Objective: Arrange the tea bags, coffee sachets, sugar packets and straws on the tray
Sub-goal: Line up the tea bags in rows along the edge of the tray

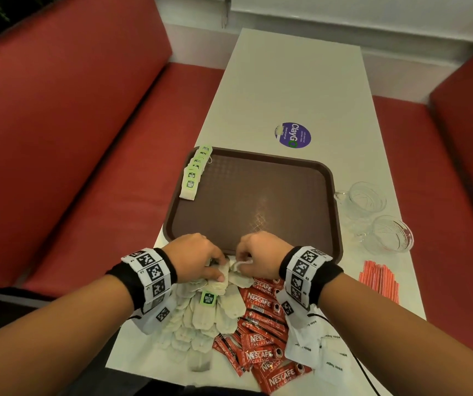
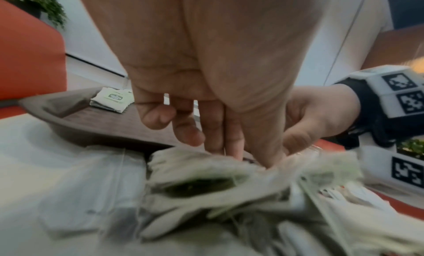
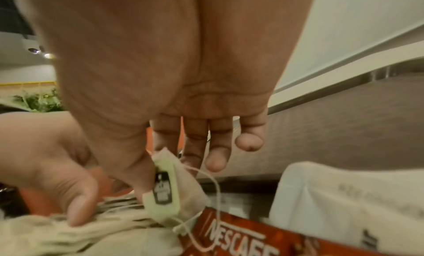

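Note:
A brown tray (image 1: 301,178) lies on the white table, with a row of green-tagged tea bags (image 1: 194,175) along its left edge. A heap of loose tea bags (image 1: 201,315) lies just in front of the tray. My left hand (image 1: 198,261) presses its fingertips and thumb into the top of the heap (image 2: 206,178). My right hand (image 1: 258,258) pinches one tea bag (image 3: 169,185) with its green tag and loose string. Red Nescafe sachets (image 1: 261,332), white sugar packets (image 1: 312,347) and red straws (image 1: 379,281) lie on the table.
Two glass cups (image 1: 368,200) (image 1: 391,234) stand right of the tray. A purple round sticker (image 1: 294,135) marks the table beyond it. Red bench seats (image 1: 72,138) flank the narrow table on both sides.

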Available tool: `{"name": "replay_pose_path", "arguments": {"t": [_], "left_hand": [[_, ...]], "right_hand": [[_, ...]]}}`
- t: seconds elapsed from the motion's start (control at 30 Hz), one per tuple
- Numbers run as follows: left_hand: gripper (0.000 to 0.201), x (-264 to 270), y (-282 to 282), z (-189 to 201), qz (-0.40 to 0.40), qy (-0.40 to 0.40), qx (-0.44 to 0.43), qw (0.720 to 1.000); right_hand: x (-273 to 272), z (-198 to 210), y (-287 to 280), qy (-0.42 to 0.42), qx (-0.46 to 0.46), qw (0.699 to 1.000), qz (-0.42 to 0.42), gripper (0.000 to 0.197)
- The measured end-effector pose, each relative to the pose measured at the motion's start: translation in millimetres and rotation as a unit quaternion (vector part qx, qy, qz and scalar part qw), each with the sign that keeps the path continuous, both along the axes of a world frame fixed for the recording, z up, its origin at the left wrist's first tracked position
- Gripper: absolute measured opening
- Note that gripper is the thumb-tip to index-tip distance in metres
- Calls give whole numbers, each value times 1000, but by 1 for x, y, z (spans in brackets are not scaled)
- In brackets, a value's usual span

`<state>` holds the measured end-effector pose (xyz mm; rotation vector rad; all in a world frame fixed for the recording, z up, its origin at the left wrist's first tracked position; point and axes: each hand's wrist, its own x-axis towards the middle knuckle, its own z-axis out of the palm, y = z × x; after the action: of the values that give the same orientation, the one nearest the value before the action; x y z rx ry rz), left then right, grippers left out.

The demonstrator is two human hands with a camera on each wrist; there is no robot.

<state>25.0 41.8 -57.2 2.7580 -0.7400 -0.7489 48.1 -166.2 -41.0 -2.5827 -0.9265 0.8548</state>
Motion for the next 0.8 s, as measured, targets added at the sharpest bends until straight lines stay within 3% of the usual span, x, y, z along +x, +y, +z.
{"name": "replay_pose_path", "arguments": {"t": [0.27,0.43,0.63,0.8], "left_hand": [[27,-4,-5,9,-8,-37,-3,999],[25,-1,2,19,13,-90,-84,992],[38,6,10,36,14,-146,-129,981],[28,9,18,46,29,-200,-189,961]], "right_hand": [[-2,0,-1,14,114,987,-110,16],[3,7,5,4,168,974,-150,21],[6,11,14,37,209,970,-116,16],[9,4,24,-14,218,971,-101,22]]}}
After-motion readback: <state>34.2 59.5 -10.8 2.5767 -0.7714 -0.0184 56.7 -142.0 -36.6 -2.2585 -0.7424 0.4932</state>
